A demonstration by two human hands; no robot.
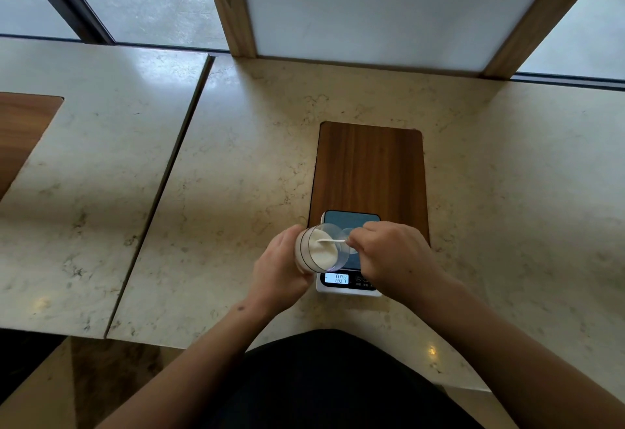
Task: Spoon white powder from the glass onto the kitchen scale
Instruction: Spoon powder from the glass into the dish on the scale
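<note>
My left hand (280, 273) grips a clear glass (306, 251), tilted on its side with its mouth toward the right. White powder (323, 249) lies inside it. My right hand (392, 256) holds a small white spoon (333, 241) whose tip reaches into the powder. Both hands hover over the kitchen scale (350, 220), which has a blue-grey platform and a lit display (341, 278). A small clear dish on the platform is partly hidden behind the glass and my right hand.
The scale sits at the near end of a dark wooden inlay (370, 168) in a marble table (236, 174). A second marble table (84, 158) stands to the left across a narrow gap. A wood-framed white panel (372, 5) rises at the back.
</note>
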